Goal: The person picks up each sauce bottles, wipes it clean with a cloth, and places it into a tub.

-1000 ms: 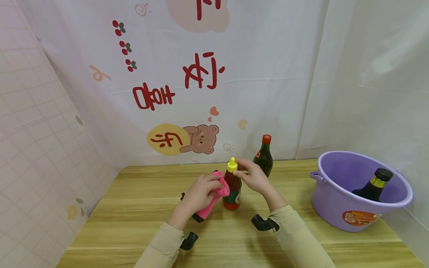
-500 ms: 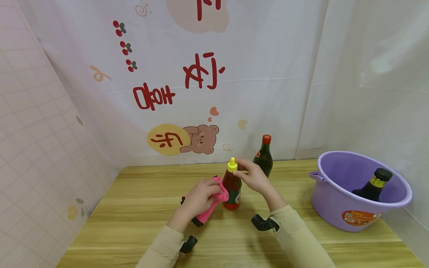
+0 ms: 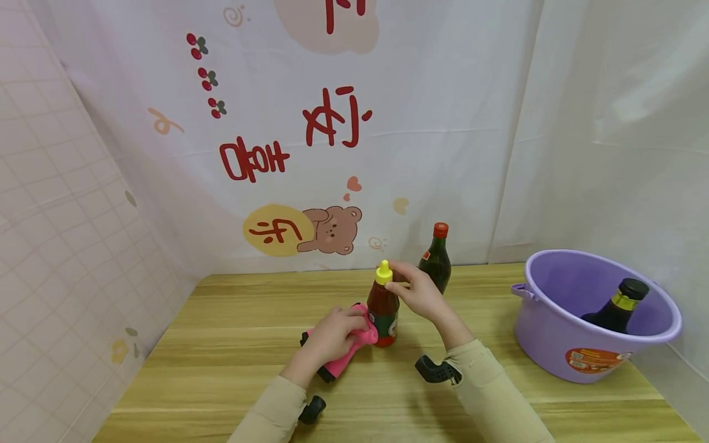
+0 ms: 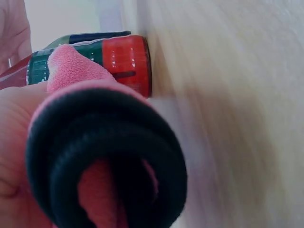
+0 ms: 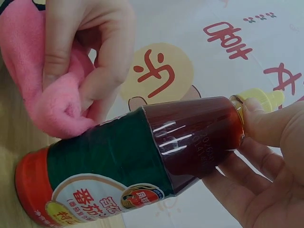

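Note:
A ketchup bottle (image 3: pixel 383 311) with a yellow cap (image 3: pixel 383 272) stands upright on the wooden table (image 3: pixel 232 344). My right hand (image 3: pixel 416 290) grips its neck just under the cap. My left hand (image 3: pixel 332 335) holds a pink cloth with a black edge (image 3: pixel 348 352) and presses it against the bottle's lower side. In the right wrist view the pink cloth (image 5: pixel 45 95) touches the bottle's green label (image 5: pixel 104 156), with the right hand's fingers (image 5: pixel 266 128) round the neck. The left wrist view shows the rolled cloth (image 4: pixel 107 156) close up beside the bottle's base (image 4: pixel 126 61).
A dark green bottle with a red cap (image 3: pixel 437 258) stands just behind the right hand. A purple tub (image 3: pixel 587 351) at the right holds a dark bottle with a black cap (image 3: pixel 617 307). A printed white curtain hangs behind the table.
My left hand has slid the pink cloth down the bottle's side, from near the shoulder to the base. The right hand and bottle have stayed in place.

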The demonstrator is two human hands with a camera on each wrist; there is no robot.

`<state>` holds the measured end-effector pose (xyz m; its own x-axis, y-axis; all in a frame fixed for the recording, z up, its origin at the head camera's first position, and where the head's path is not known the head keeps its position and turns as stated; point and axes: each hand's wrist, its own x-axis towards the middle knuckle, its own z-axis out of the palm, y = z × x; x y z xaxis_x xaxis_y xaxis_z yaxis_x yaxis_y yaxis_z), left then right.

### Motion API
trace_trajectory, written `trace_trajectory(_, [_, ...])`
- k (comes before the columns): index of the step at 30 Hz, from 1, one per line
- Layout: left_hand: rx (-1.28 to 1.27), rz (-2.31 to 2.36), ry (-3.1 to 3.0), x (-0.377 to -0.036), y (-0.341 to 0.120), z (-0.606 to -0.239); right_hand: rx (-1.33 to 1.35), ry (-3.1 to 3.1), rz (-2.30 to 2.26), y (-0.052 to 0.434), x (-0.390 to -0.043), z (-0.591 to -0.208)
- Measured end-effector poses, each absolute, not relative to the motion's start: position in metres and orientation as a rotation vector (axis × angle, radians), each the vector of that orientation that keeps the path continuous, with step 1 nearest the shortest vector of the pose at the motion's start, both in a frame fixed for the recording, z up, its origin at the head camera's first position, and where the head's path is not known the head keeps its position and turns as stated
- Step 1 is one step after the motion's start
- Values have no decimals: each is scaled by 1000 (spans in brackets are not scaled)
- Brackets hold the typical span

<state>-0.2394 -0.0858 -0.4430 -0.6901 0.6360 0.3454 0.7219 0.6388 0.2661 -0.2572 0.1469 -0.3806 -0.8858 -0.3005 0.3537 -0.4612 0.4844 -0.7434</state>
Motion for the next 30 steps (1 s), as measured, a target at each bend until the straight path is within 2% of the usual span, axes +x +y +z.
trace_trajectory(15, [-1289,-394,-2632,-251,-81,-454,680,-2466,1425,144,-255,-389])
trace_trajectory(30, [-1250,-475,-2620,-248,-98,-454,537,-2264,1364,134,-248,-398])
